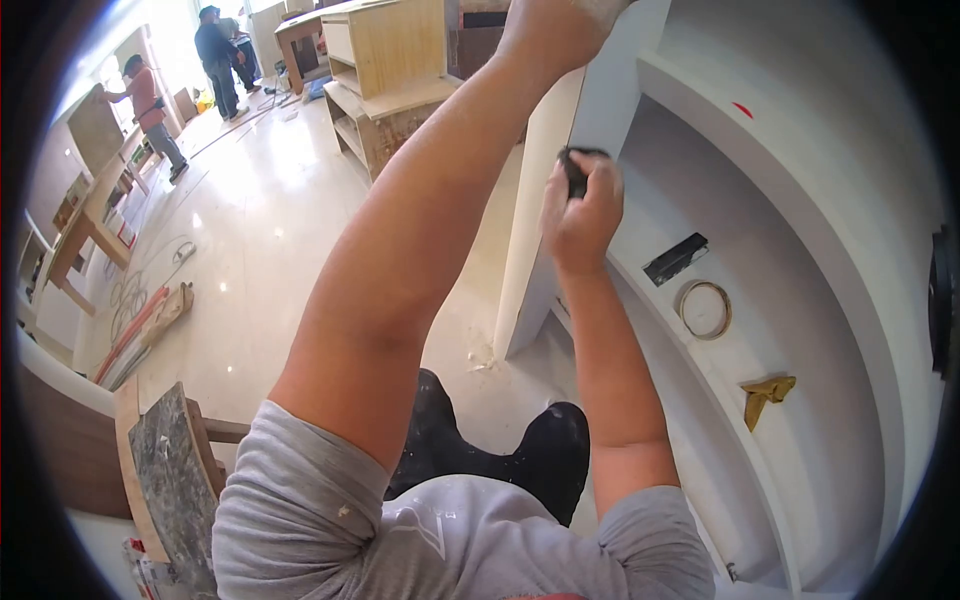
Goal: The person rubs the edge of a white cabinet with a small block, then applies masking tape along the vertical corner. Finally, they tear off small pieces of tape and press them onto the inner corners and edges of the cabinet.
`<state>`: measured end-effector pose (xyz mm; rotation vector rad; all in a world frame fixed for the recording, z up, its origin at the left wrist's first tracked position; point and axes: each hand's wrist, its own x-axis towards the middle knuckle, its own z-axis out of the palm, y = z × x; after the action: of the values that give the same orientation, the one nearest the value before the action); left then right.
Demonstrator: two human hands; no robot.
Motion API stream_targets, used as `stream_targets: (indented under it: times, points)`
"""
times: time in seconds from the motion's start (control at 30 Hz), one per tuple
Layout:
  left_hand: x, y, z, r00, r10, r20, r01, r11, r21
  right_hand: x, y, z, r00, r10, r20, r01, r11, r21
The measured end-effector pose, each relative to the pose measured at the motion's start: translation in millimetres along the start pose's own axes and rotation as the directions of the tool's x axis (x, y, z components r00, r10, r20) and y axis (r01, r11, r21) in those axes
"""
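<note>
My right hand [580,210] is closed around a small dark block [577,170] and presses it against the front edge of a white curved shelf unit [800,200]. My left arm reaches up and across the view. My left hand [550,30] rests near the top of the unit's white upright panel [545,200], its fingers partly cut off by the frame edge. I look down over my grey shirt and dark shoes on the glossy floor.
On the shelf lie a dark flat tool [676,259], a roll of tape [704,309] and a small gold-coloured piece [765,392]. Wooden cabinets [385,70] stand behind. Two other people [150,110] work far left among tables, boards and a cable.
</note>
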<state>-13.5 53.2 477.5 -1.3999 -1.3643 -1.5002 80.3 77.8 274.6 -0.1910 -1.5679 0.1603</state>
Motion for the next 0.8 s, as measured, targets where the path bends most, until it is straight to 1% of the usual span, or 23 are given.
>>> stream_targets:
  times: [0.03, 0.07, 0.13, 0.17, 0.2, 0.23, 0.27, 0.3, 0.33, 0.37, 0.4, 0.43, 0.47, 0.5, 0.53, 0.57, 0.63, 0.67, 0.77, 0.8]
  points:
    - [-2, 5, -6, 0.999, -0.03, 0.019, 0.03, 0.999, -0.017, 11, -2, 1, 0.999, -0.015, -0.029, 0.015, 1.0, -0.01]
    - [-5, 10, -13, 0.997, -0.061, 0.046, 0.063, 0.997, -0.035, 7, -4, -2, 1.0, -0.012, -0.009, 0.012, 1.0, -0.023]
    - [-9, 4, -32, 0.985, -0.068, 0.156, 0.068, 0.998, 0.007, -10, -1, -5, 0.999, -0.022, 0.034, 0.024, 0.999, -0.049]
    - [-13, -3, -43, 0.978, -0.074, 0.197, 0.069, 0.997, 0.032, -27, 0, -12, 0.992, 0.077, 0.103, -0.072, 0.996, -0.05]
    - [-29, -5, -54, 0.968, -0.135, 0.213, 0.136, 0.991, 0.009, -30, -9, -26, 0.944, 0.274, 0.185, -0.275, 0.961, -0.02]
    - [-57, -3, -65, 0.954, -0.191, 0.232, 0.199, 0.98, -0.014, -30, -19, -41, 0.85, 0.452, 0.269, -0.468, 0.883, -0.005]
    - [-89, -5, -70, 0.916, -0.276, 0.292, 0.313, 0.946, -0.086, -22, -24, -48, 0.719, 0.601, 0.349, -0.64, 0.768, -0.005]
    - [-123, -3, -73, 0.864, -0.35, 0.362, 0.424, 0.893, -0.15, -10, -27, -52, 0.574, 0.741, 0.349, -0.818, 0.542, 0.194]
    - [-154, 7, -77, 0.872, -0.306, 0.381, 0.359, 0.93, -0.076, 3, -32, -54, 0.534, 0.732, 0.423, -0.842, 0.42, 0.337]
    - [-175, 21, -80, 0.941, -0.041, 0.335, 0.118, 0.97, -0.213, 18, -37, -54, 0.5, 0.708, 0.498, -0.845, 0.274, 0.459]
    - [-203, 24, -70, 0.967, -0.143, 0.212, 0.195, 0.948, -0.252, 30, -40, -53, 0.474, 0.67, 0.572, -0.825, 0.111, 0.554]
    - [-203, 12, -72, 0.964, -0.167, 0.206, 0.216, 0.946, -0.243, 39, -40, -55, 0.473, 0.667, 0.575, -0.877, 0.295, 0.38]
    - [-191, 7, -77, 0.96, -0.193, 0.202, 0.239, 0.943, -0.233, 42, -29, -52, 0.609, 0.64, 0.469, -0.793, 0.51, 0.334]
    - [-176, 5, -78, 0.948, -0.294, 0.12, 0.311, 0.936, -0.164, 46, -14, -47, 0.734, 0.57, 0.368, -0.669, 0.699, 0.253]
    - [-147, 13, -83, 0.922, -0.386, 0.024, 0.386, 0.917, -0.103, 51, -4, -41, 0.843, 0.458, 0.281, -0.509, 0.848, 0.145]
    - [-122, 11, -83, 0.952, -0.289, -0.098, 0.275, 0.952, -0.136, 71, -19, -43, 0.724, 0.622, 0.298, -0.69, 0.646, 0.328]
    - [-80, -2, -65, 0.988, -0.138, -0.072, 0.123, 0.977, -0.175, 85, -1, -27, 0.73, 0.606, 0.316, -0.681, 0.604, 0.415]
    - [-73, -4, -56, 0.996, -0.064, -0.058, 0.052, 0.98, -0.193, 89, 8, -21, 0.73, 0.6, 0.327, -0.678, 0.577, 0.455]
    - [-98, -23, -24, 0.976, 0.12, -0.182, -0.142, 0.984, -0.11, 95, 30, -16, 0.621, 0.64, 0.452, -0.748, 0.309, 0.588]
    - [-120, -29, -19, 0.978, 0.1, -0.182, -0.121, 0.986, -0.111, 96, 28, -16, 0.615, 0.638, 0.464, -0.76, 0.322, 0.565]
